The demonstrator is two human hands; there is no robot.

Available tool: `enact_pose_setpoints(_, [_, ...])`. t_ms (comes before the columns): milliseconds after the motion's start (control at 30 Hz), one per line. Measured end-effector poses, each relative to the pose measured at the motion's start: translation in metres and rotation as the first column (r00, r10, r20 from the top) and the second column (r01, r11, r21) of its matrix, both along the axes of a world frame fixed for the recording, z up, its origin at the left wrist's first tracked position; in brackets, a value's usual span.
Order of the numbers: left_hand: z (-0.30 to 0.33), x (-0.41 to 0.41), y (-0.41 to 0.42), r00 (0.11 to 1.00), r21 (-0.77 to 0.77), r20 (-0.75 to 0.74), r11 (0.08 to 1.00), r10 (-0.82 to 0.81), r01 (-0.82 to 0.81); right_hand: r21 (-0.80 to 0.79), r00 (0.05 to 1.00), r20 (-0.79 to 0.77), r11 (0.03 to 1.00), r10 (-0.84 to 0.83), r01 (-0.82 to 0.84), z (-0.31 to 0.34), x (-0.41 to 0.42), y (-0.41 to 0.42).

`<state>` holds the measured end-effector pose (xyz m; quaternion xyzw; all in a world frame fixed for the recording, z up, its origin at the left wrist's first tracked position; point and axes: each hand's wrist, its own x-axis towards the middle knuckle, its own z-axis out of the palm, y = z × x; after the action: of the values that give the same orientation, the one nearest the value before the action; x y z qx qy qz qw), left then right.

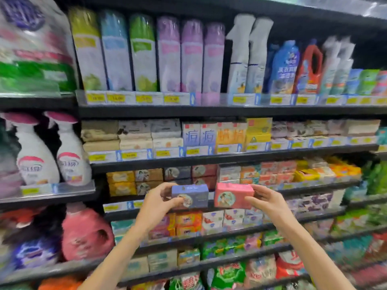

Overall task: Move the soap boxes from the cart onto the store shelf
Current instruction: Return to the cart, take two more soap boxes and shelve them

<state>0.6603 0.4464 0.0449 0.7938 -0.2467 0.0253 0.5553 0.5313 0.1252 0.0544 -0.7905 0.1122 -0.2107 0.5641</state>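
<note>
A blue soap box (190,195) is pinched at its left end by the left hand (159,203), and a pink soap box (234,195) is gripped at its right end by the right hand (267,200). Both are held side by side, just apart, in front of the store shelf (209,208) where similar boxes are stacked. The cart is not seen. The boxes are judged light, stiff cardboard, easily dented at the corners; they are best held across the short ends.
</note>
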Motion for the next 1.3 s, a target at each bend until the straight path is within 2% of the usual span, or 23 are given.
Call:
enact_pose_setpoints(267, [-0.018,0.069,0.007,0.979,0.086,-0.008,0.975,0.205,-0.204,-0.047,0.990,-0.040,0.990,0.135,-0.136,-0.012,0.089,0.002])
enact_pose_setpoints(400, [-0.024,0.093,0.000,0.963,0.177,-0.009,0.948,0.271,-0.265,-0.049,0.987,-0.048,0.986,0.156,-0.159,-0.017,0.112,-0.006])
enact_pose_setpoints(567, [-0.029,0.109,-0.018,0.949,0.178,-0.090,0.943,0.302,-0.283,-0.031,0.987,-0.063,0.988,0.150,-0.152,-0.021,0.131,-0.017])
enact_pose_setpoints(667, [-0.036,0.112,-0.027,0.935,0.285,-0.073,0.906,0.346,-0.313,-0.028,0.988,-0.068,0.990,0.139,-0.141,-0.024,0.138,-0.022])
enact_pose_setpoints(800, [-0.045,0.111,-0.037,0.900,0.345,-0.023,0.848,0.435,-0.402,-0.014,0.983,-0.073,0.985,0.168,-0.169,-0.031,0.146,-0.023])
enact_pose_setpoints(900, [-0.048,0.108,-0.039,0.885,0.368,0.032,0.817,0.465,-0.443,0.002,0.982,-0.074,0.985,0.171,-0.171,-0.038,0.153,-0.023])
enact_pose_setpoints(1100, [-0.051,0.112,-0.039,0.871,0.397,0.038,0.793,0.490,-0.463,-0.023,0.986,-0.056,0.987,0.156,-0.158,-0.049,0.163,-0.020])
enact_pose_setpoints(1300, [-0.052,0.111,-0.039,0.873,0.377,0.066,0.797,0.484,-0.471,-0.170,0.996,-0.030,0.982,0.083,-0.087,-0.059,0.170,-0.012])
